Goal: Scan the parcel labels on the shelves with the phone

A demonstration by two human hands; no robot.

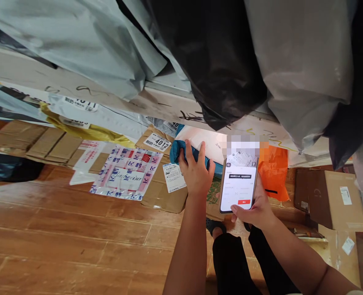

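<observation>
My right hand (258, 207) is wrapped round a smartphone (238, 188), its thumb at the lower edge of the lit screen. On the screen are a scan picture, a dark message bar and a red button. My left hand (196, 174) grips the front edge of a blue plastic parcel (176, 150), fingers spread across it. A brightly lit white label (204, 137) covers part of the parcel's top. Just left lies a cardboard parcel with a tag (157, 142) reading 4012. A white shipping label (173, 177) is below my left hand.
Grey and black plastic bags (227, 61) hang over a shelf edge (107, 88) above my hands. Several flat parcels, one with printed tape (127, 174), jut out at the left. An orange bag (273, 174) and stacked cartons (337, 200) are to the right. The floor (77, 237) is wood-patterned.
</observation>
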